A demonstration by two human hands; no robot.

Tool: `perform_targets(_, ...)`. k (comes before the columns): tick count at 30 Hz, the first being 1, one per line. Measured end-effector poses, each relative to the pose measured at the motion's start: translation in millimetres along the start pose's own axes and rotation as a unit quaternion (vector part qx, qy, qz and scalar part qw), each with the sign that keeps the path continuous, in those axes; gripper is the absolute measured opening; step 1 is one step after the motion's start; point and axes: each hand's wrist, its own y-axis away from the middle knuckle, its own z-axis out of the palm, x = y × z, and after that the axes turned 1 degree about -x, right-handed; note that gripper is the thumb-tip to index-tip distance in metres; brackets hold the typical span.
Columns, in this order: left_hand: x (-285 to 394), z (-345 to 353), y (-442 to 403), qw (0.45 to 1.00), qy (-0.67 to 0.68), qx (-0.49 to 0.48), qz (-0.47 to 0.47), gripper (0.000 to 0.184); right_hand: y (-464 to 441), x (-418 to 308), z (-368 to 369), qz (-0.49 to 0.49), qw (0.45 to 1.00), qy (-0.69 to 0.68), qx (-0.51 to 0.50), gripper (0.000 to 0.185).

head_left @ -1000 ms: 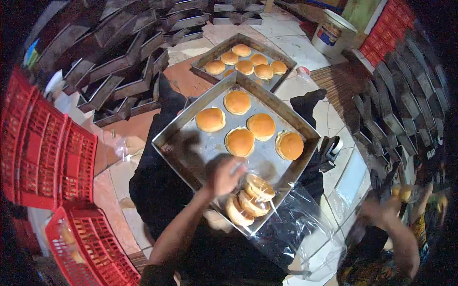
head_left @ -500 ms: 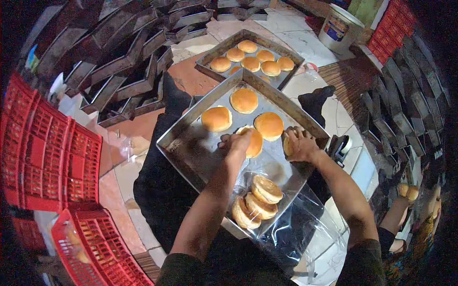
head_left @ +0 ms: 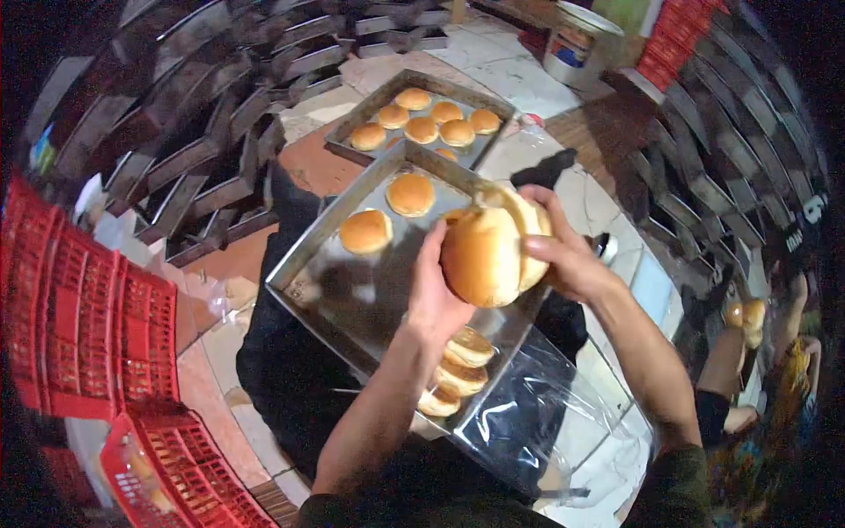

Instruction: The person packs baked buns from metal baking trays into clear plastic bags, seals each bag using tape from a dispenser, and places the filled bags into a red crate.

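Observation:
Raised above the near metal tray (head_left: 308, 238), my left hand (head_left: 433, 286) grips a golden bun (head_left: 482, 257) from its left side. My right hand (head_left: 568, 251) holds a second bun (head_left: 526, 231) pressed against the first, with its fingers round the right side. Two buns (head_left: 410, 194) rest flat in the upper part of this tray; another is mostly hidden behind the held buns. At the tray's near corner, several buns (head_left: 459, 377) lean together on their sides, by a clear plastic bag (head_left: 546, 396).
Beyond the near tray, a second tray (head_left: 352, 119) holds several buns. Red crates (head_left: 79, 299) stand at the left, and stacked metal tins (head_left: 211, 132) line the back left. A white bucket (head_left: 576, 48) is at the back. Another person's arm (head_left: 723, 361) shows at the right.
Both hands have lifted buns from the near tray and brought them together above it. Half a second ago the hands were down on buns; the view has also shifted slightly.

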Motion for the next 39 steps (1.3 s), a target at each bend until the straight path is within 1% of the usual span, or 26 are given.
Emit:
perform_targets(1, -3.9, 12.7, 3.6, 1.0, 0.009, -0.02, 0.012, 0.05, 6.2, -13.9, 14.1, -0.091, 0.982, 0.162, 0.026, 0.075)
perform_targets(2, -6.9, 23.9, 8.3, 0.999, 0.02, -0.038, 0.02, 0.055, 13.5, -20.4, 19.3, -0.175, 0.958, 0.226, 0.03, 0.075)
perform_targets(3, -6.6, 28.5, 10.9, 0.994, 0.017, -0.103, 0.013, 0.062, 24.9, -32.9, 23.6, -0.182, 0.944, 0.271, 0.052, 0.076)
perform_targets(4, -2.8, 44.6, 20.5, 0.996, 0.031, -0.064, -0.056, 0.063, 36.0, -40.0, 25.4, -0.208, 0.935, 0.274, 0.091, 0.073)
perform_targets(6, -5.4, 57.4, 31.7, 0.983, 0.054, -0.146, -0.099, 0.06, 57.5, -46.7, 21.5, -0.215, 0.83, 0.473, 0.204, 0.072)
perform_targets(7, -12.7, 63.2, 38.3, 0.986, 0.054, -0.133, -0.084, 0.059, 75.8, -58.0, 22.6, -0.198, 0.827, 0.479, 0.218, 0.072)
perform_targets(9, -24.3, 83.2, 54.9, 0.996, -0.004, -0.09, 0.001, 0.055, 106.8, -80.5, 33.4, -0.039, 0.951, 0.259, 0.167, 0.079)
perform_targets(10, -37.7, 93.5, 60.9, 0.994, -0.062, -0.061, 0.069, 0.053, 119.1, -75.2, 26.8, -0.088, 0.963, 0.21, 0.145, 0.084)
perform_targets(12, -69.6, 105.6, 78.0, 0.983, -0.119, -0.109, 0.092, 0.05, 144.5, -81.6, 20.3, -0.096, 0.961, 0.174, 0.193, 0.106)
perform_targets(13, -91.7, 104.3, 84.8, 0.967, -0.111, -0.176, 0.146, 0.072, 160.3, -92.9, 18.0, -0.039, 0.955, 0.164, 0.245, 0.105)
perform_targets(14, -93.6, 102.0, 95.7, 0.975, -0.071, -0.196, 0.079, 0.074, 176.9, -92.5, 7.3, -0.027, 0.965, 0.066, 0.254, 0.098)
perform_targets(15, -94.9, 92.2, 101.3, 0.908, -0.315, -0.24, 0.133, 0.067, 190.7, -99.9, 5.4, 0.028, 0.961, 0.013, 0.275, 0.1)
perform_targets(16, -94.8, 85.3, 113.6, 0.884, -0.392, -0.211, 0.139, 0.078, 219.3, -102.7, -9.8, 0.126, 0.953, -0.022, 0.275, 0.104)
perform_targets(17, -84.1, 69.9, 124.8, 0.748, -0.561, -0.254, 0.249, 0.088, 248.1, -94.4, -29.3, 0.187, 0.949, -0.062, 0.245, 0.103)
perform_targets(19, -84.3, 53.0, 178.7, 0.673, -0.656, -0.228, 0.256, 0.085, 296.8, -86.7, -46.7, 0.273, 0.927, -0.123, 0.227, 0.095)
perform_targets(21, -104.3, 31.6, 220.3, 0.619, -0.729, -0.196, 0.217, 0.073, 339.8, -65.7, -58.5, 0.387, 0.863, -0.138, 0.293, 0.088)
perform_targets(22, -113.4, 24.0, 231.2, 0.619, -0.731, -0.193, 0.212, 0.073, 360.4, -43.0, -60.9, 0.427, 0.838, -0.172, 0.292, 0.082)
perform_targets(24, -124.3, 16.9, 238.7, 0.543, -0.805, -0.171, 0.168, 0.065, 368.2, -2.9, -42.8, 0.508, 0.783, -0.283, 0.222, 0.073)
perform_targets(29, -123.3, 15.1, 222.5, 0.514, -0.818, -0.197, 0.168, 0.016, 321.5, 63.7, 10.8, 0.334, 0.803, -0.468, 0.159, 0.073)
perform_targets(31, -118.2, 15.6, 221.2, 0.523, -0.809, -0.183, 0.199, 0.016, 296.6, 77.2, 15.7, 0.305, 0.789, -0.521, 0.115, 0.073)
perform_targets(33, -116.1, 14.6, 221.1, 0.538, -0.789, -0.178, 0.237, 0.015, 262.5, 73.5, 32.4, 0.24, 0.861, -0.419, 0.162, 0.071)
perform_targets(34, -116.6, 13.9, 220.4, 0.54, -0.784, -0.177, 0.249, 0.014, 246.3, 75.9, 39.5, 0.245, 0.863, -0.417, 0.146, 0.071)
perform_targets(36, -115.3, 14.4, 218.8, 0.546, -0.785, -0.187, 0.224, 0.018, 211.6, 78.1, 54.3, 0.202, 0.93, -0.174, 0.252, 0.071)
perform_targets(37, -114.9, 14.7, 218.3, 0.545, -0.788, -0.175, 0.227, 0.018, 183.3, 70.3, 58.6, 0.105, 0.971, -0.002, 0.214, 0.073)
perform_targets(38, -113.2, 14.7, 215.6, 0.544, -0.787, -0.175, 0.233, 0.021, 164.8, 78.1, 63.6, 0.105, 0.967, 0.02, 0.233, 0.074)
perform_targets(39, -110.9, 14.8, 212.6, 0.542, -0.786, -0.175, 0.24, 0.024, 152.5, 85.6, 66.1, 0.047, 0.958, 0.168, 0.229, 0.074)
